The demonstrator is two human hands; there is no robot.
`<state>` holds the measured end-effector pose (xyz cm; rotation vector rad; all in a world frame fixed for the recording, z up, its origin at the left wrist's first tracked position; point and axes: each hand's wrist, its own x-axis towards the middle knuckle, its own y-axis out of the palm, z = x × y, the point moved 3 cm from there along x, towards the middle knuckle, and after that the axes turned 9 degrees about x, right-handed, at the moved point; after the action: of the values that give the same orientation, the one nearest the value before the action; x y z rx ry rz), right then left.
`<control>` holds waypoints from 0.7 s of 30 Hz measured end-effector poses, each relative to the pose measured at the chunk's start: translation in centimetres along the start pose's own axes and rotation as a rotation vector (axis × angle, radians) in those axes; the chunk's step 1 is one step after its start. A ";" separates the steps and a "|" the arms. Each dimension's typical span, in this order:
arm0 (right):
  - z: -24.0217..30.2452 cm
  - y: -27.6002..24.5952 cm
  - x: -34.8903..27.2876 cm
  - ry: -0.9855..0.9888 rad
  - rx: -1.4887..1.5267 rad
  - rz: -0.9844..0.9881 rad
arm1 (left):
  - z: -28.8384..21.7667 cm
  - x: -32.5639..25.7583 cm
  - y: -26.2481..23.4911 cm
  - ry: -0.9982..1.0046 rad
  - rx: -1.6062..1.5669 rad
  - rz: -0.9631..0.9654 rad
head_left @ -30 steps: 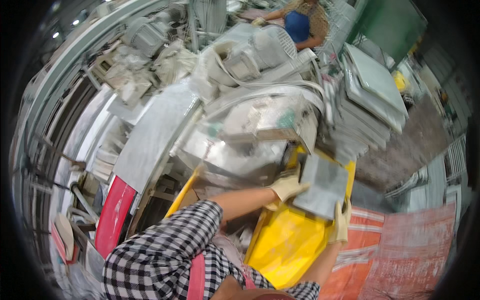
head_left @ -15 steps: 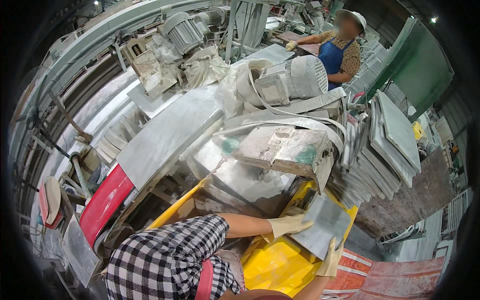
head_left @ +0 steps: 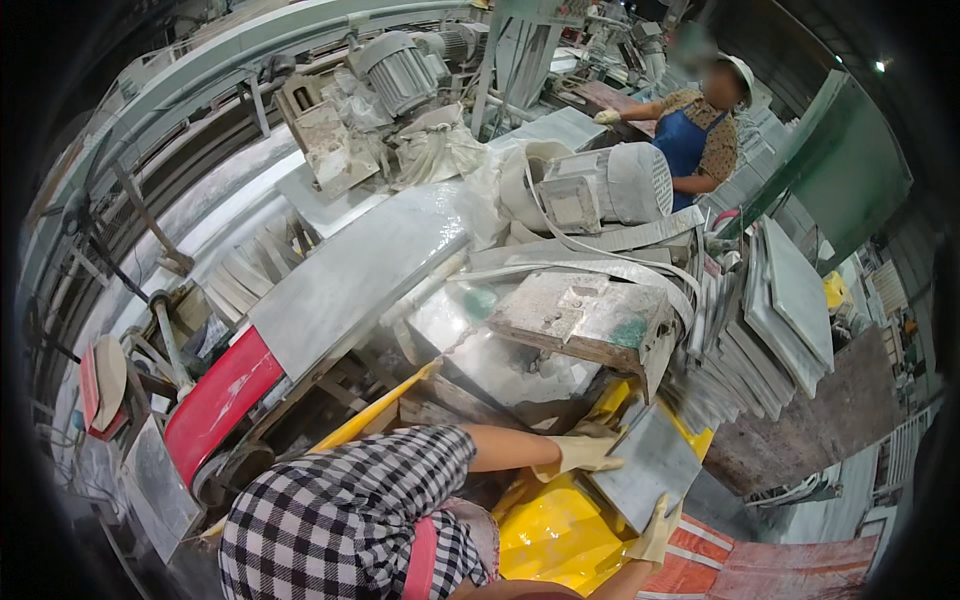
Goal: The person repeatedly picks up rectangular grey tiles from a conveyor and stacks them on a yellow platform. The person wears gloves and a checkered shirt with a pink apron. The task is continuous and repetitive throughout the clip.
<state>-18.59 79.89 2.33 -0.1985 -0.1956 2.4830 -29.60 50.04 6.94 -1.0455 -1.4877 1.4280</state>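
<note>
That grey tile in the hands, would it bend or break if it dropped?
The tile looks flat and rigid like stone, so it probably won't bend. It likely chips or cracks if dropped. Both gloved hands, left and right, hold it, which hints at some weight.

Both gloved hands grip grey stone tile (head_left: 650, 465) — left hand (head_left: 580, 453) top edge, right hand (head_left: 660, 530) bottom — above yellow tub (head_left: 545, 535).

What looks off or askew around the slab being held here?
Nothing is clearly broken. The grey slab sits tilted between the left hand and right hand, over the yellow bin. Beside it, the stack of slabs leans and fans out unevenly rather than lying square. Pale dust coats the machine.
</note>
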 end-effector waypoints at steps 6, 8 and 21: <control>1.0 -0.2 0.6 -0.178 -0.465 -0.023 | 0.5 -8.3 -0.1 -0.421 -0.600 -0.354; 3.5 0.7 -0.6 -0.181 -0.675 -0.055 | 0.9 -13.8 -1.2 -0.308 -0.708 -0.435; 11.3 24.0 -20.7 -0.931 -0.624 0.982 | 5.9 -47.7 1.7 -1.433 0.043 -0.643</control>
<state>-18.37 47.33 10.85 0.8277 -1.5801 3.1614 -19.22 3.18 4.65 0.7498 -2.3524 1.6824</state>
